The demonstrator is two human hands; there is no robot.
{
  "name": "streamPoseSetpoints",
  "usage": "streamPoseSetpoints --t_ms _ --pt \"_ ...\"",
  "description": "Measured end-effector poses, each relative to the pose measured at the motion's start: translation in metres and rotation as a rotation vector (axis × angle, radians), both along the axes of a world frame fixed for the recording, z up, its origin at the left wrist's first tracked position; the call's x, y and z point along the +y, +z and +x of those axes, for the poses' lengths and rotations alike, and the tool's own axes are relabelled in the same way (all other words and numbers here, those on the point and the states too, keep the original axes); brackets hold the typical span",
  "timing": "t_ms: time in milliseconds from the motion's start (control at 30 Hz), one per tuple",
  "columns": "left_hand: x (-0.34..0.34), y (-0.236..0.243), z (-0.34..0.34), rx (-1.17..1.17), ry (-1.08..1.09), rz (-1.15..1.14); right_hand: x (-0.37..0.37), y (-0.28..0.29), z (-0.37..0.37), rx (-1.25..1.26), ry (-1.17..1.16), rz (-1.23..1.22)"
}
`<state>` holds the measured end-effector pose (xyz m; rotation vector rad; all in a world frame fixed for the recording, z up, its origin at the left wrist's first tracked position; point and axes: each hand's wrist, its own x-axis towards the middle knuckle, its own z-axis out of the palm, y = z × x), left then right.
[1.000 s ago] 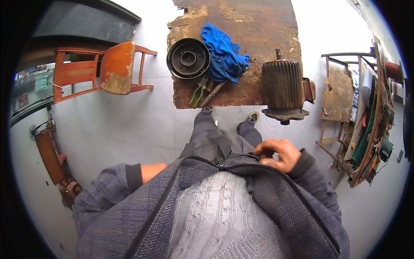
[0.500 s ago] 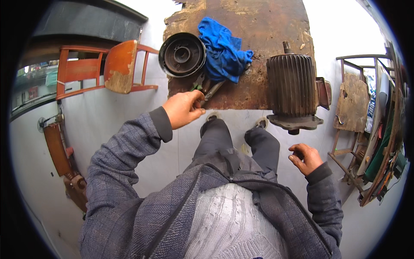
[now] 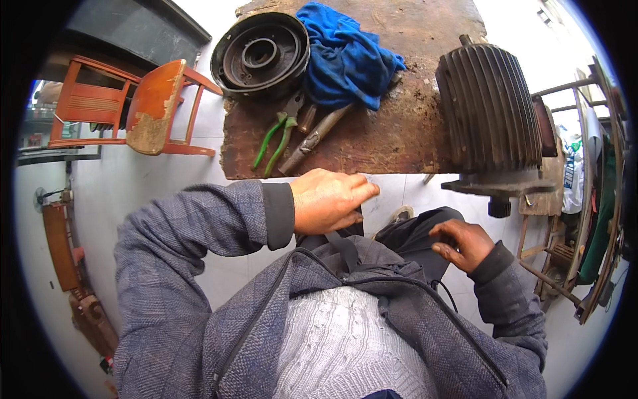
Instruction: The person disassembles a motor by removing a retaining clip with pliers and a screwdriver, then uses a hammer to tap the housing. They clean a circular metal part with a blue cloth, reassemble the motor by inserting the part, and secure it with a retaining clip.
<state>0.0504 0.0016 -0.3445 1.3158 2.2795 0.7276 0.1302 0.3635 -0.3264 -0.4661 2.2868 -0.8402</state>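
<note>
My left hand [image 3: 330,203] hovers over my lap just below the front edge of a worn wooden table [image 3: 392,136], its fingers apart and empty. My right hand [image 3: 460,241] hangs below a finned, rusty motor [image 3: 485,106], fingers loosely curled with nothing visible in them. The motor lies on the table's right, its flanged end overhanging the front edge. At the left sit a round dark metal end cover [image 3: 229,56] and a crumpled blue cloth [image 3: 345,56]. Near the front lie green-handled pliers [image 3: 286,130], a short metal piece [image 3: 307,118] and a longer metal bar [image 3: 318,138].
An orange, worn wooden chair [image 3: 149,113] stands at the left beside a dark counter [image 3: 133,33]. At the right are a frame [image 3: 568,287] with stacked boards and bags. My legs and a shoe [image 3: 402,215] show below the table on the pale tiled floor [image 3: 199,166].
My left hand rose to near the tools, then drew back slightly rightward below the table edge. My right hand left my jacket front and opened somewhat. The view has moved closer to the table.
</note>
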Motion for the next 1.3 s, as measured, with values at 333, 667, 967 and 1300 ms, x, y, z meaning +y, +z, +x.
streamPoseSetpoints --t_ms 333,667,967,1300 --pt "-0.008 -0.024 0.066 -0.169 0.483 0.329 -0.023 -0.029 0.042 0.213 -0.024 0.016" --pt "-0.044 0.021 -0.026 0.269 0.565 0.241 0.028 -0.05 0.07 0.342 -0.189 -0.098" --pt "-0.143 0.033 -0.079 0.301 1.0 0.476 0.044 -0.062 0.079 0.144 -0.35 -0.068" --pt "-0.123 -0.02 -0.007 -0.018 0.924 0.479 0.007 -0.072 0.057 0.179 -0.208 0.056"
